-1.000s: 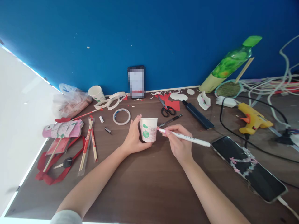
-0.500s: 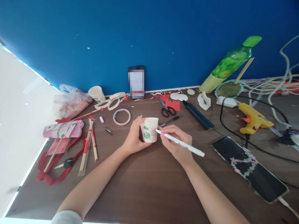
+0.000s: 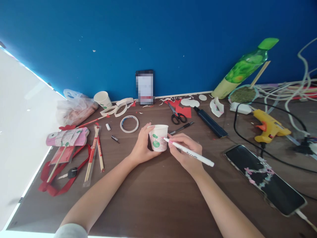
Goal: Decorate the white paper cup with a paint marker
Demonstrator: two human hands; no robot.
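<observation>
1. Nearest you, to the right, lies a phone with a bead strap across it; your right forearm could catch the strap if it swung outward; no writing shows on the dark screen.

2. Your right hand grips a white marker, tip pointing at the cup wall; whether it touches, you cannot tell from here; the ink could smear if your fingers brushed a wet line; the barrel lettering seems to read "Acrylic".

3. Your left hand is curled around the left side of the paper cup, thumb low by its base; the cup stands upright in front of you, between your hands; whether its base rests on the table is unclear; squeezing too hard could dent the thin wall, while a loose hold could let it turn under the tip; the print shows green leaves and small lettering too fine to read.

4. Just beyond sit a black pen and scissors; reaching past the cup carelessly could knock them.

5. Farthest, a green-capped bottle leans by the blue wall; no brand is legible on it; the upright screen is blurred out.
</observation>
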